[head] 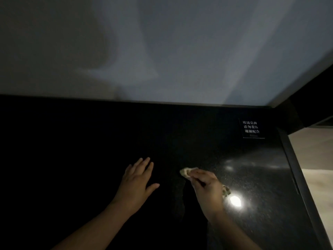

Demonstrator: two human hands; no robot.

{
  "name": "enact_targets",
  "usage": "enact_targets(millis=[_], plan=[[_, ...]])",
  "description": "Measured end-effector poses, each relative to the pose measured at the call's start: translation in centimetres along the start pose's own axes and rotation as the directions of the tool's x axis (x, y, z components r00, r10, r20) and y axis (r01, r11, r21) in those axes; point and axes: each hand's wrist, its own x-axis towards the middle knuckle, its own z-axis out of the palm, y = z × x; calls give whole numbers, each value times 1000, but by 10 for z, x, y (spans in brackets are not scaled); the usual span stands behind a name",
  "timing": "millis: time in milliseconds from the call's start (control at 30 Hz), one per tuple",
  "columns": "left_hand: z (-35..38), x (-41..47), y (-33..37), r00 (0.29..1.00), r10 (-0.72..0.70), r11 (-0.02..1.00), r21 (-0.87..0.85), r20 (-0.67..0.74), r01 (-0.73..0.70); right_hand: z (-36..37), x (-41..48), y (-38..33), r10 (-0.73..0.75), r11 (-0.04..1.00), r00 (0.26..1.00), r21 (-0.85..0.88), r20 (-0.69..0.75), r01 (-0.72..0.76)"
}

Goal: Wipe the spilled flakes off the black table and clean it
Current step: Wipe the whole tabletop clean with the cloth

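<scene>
A glossy black table (90, 141) fills the lower half of the view. My right hand (207, 186) grips a small pale crumpled cloth (185, 172) and holds it down on the tabletop; the cloth sticks out past my fingers on the left, and a bit shows at the heel of the hand. My left hand (138, 179) lies flat on the table with straight, spread fingers, a short way left of the cloth. Fine pale specks are scattered over the shiny area to the right. Flakes elsewhere cannot be made out in the dark.
A small black sign with white characters (251, 127) stands at the back right. A bright lamp reflection (235, 201) glares beside my right wrist. The table's right edge (295, 168) borders a pale floor. A grey wall rises behind the table.
</scene>
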Motion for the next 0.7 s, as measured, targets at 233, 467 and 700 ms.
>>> enact_targets(millis=[233, 467, 700], plan=[[25, -14, 1, 997, 36, 992, 122, 64, -43, -37, 55, -7, 26, 1000, 963, 16, -267, -23], [33, -12, -4, 997, 44, 988, 144, 57, -52, -11, -15, 19, -83, 978, 989, -202, -125, 57], [32, -10, -2, 994, 30, 980, 194, 105, -51, -20, -45, -7, 29, 999, 998, 41, -57, -27]])
